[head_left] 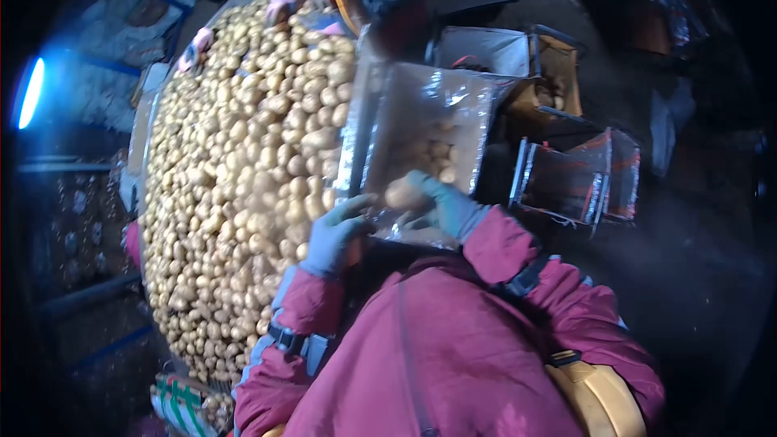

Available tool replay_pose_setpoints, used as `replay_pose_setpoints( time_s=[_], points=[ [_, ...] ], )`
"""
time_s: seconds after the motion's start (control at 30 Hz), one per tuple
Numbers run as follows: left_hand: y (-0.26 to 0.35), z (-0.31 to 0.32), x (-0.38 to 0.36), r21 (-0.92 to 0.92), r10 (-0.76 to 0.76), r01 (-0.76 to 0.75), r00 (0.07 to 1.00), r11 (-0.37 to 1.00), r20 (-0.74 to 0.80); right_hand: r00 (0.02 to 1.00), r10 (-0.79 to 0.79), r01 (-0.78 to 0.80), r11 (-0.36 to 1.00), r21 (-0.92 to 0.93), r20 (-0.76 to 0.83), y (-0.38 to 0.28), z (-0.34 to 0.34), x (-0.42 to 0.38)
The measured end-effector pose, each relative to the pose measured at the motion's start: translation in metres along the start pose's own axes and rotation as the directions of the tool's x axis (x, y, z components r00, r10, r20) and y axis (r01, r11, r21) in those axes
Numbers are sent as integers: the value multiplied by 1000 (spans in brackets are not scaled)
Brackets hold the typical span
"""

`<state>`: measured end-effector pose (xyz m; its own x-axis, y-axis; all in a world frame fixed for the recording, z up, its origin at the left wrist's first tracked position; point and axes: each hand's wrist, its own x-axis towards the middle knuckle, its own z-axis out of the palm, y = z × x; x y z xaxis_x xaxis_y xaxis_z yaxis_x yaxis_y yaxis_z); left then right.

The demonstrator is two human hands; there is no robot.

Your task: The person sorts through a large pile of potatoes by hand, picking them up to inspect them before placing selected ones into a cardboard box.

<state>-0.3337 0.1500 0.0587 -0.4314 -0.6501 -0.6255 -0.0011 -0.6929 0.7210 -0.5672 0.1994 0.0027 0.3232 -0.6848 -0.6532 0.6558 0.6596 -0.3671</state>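
The gloved right hand (453, 206) grips a blurred potato (400, 193) over the near end of a plastic-lined box (414, 101), where more potatoes (441, 163) lie. Just beside it, the gloved left hand (330, 236) has its fingers partly bent; I cannot tell whether it holds anything. Leftward spreads a broad potato heap (251, 170), with 2 other people's-side hands (281, 6) at its far edge. Rightward stand further boxes (486, 44).

Right hand (447, 204) curled near left hand (330, 241)
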Motion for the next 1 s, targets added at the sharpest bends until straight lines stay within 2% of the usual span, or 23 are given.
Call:
replay_pose_setpoints(
  time_s=[0.03,0.1,0.17,0.23,0.33,0.4,0.47,0.5,0.53,0.6,0.63,0.7,0.77,0.8,0.83,0.87,0.9,0.93,0.97,1.0],
  points=[
    [-2,5,2,38,-7,7,1000,999,10,999,50,-50,999,13,1,-2,-10,4],
    [-15,17,9,106,35,-35,999,994,-3,1000,-18,19,998,-56,9,-8,-13,-1],
    [-9,41,8,342,138,-136,990,930,20,999,-37,37,996,-79,4,-2,-6,-2],
    [-16,42,14,608,210,-208,975,766,69,998,-68,68,992,-103,9,-2,3,-7],
    [-25,33,23,304,90,-93,996,948,24,996,-72,64,987,-150,-47,-15,19,-29],
    [-9,44,21,76,1,-1,1000,997,7,996,-49,36,987,-160,-75,-21,17,-33],
    [0,35,24,98,-112,113,994,989,-14,993,65,-60,997,-53,100,-11,-34,1],
    [3,32,24,108,-167,169,986,980,-25,990,-20,38,991,-126,142,-14,-32,-2],
    [1,44,23,108,-103,112,991,988,-88,977,-101,138,972,-193,188,-17,-30,-7],
    [-20,37,29,314,233,-198,969,929,-79,953,-168,235,936,-262,253,-20,-24,-17],
    [-21,36,32,320,218,-180,972,930,-86,951,-161,233,933,-274,263,-21,-17,-22],
    [-18,41,31,166,30,-13,994,986,-103,953,-150,225,932,-283,263,-16,-19,-17],
    [-24,38,36,74,-78,85,992,994,-95,975,-100,184,863,-470,198,-22,-12,-23],
    [-41,22,45,183,-76,89,994,979,-78,944,-201,312,807,-502,263,-12,-21,-12],
    [-40,28,50,289,-71,86,996,953,-62,944,-219,321,788,-525,247,-9,-22,-11],
    [-41,38,48,210,-151,160,987,965,-57,943,-238,328,769,-548,231,-6,-22,-9],
    [-51,29,54,185,-132,132,991,974,-14,942,-256,334,750,-571,215,-3,-22,-8],
    [-52,30,57,159,-112,106,993,982,28,954,-228,299,787,-540,195,-11,-18,-16],
    [-50,31,56,182,-127,122,992,976,17,963,-200,265,820,-508,180,-19,-15,-24],
    [-39,40,51,205,-141,137,990,969,6,946,-264,324,787,-526,187,-8,-33,-9]
  ],
)
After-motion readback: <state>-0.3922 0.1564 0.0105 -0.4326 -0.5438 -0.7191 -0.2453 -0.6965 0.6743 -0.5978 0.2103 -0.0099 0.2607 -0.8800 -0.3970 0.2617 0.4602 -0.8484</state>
